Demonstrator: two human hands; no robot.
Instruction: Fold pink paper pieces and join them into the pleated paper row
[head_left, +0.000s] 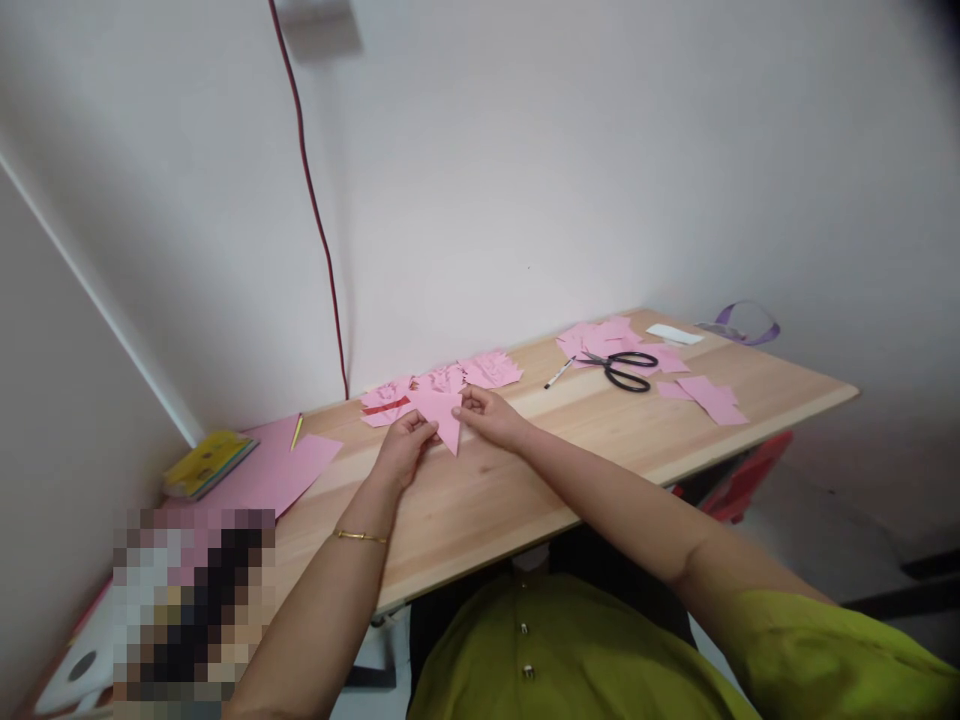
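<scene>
A pink paper triangle point(444, 418) is held between my two hands above the wooden table, one point hanging down. My left hand point(405, 442) pinches its left side with thumb and fingers. On the other side, my right hand point(491, 415) grips the right edge between thumb and fingertips. Just behind the triangle lie crinkled, cut pink paper pieces point(491, 369). A red strip point(386, 408) rests on the leftmost of them, near my left hand.
Black-handled scissors point(626, 370) lie on pink scraps point(600, 338) at the right, beside a pen point(559, 373). More pink pieces point(712, 398) and a white strip point(675, 334) are nearby. At left, a yellow book point(210, 462) and a yellow pencil point(297, 431) rest on pink sheets point(289, 475).
</scene>
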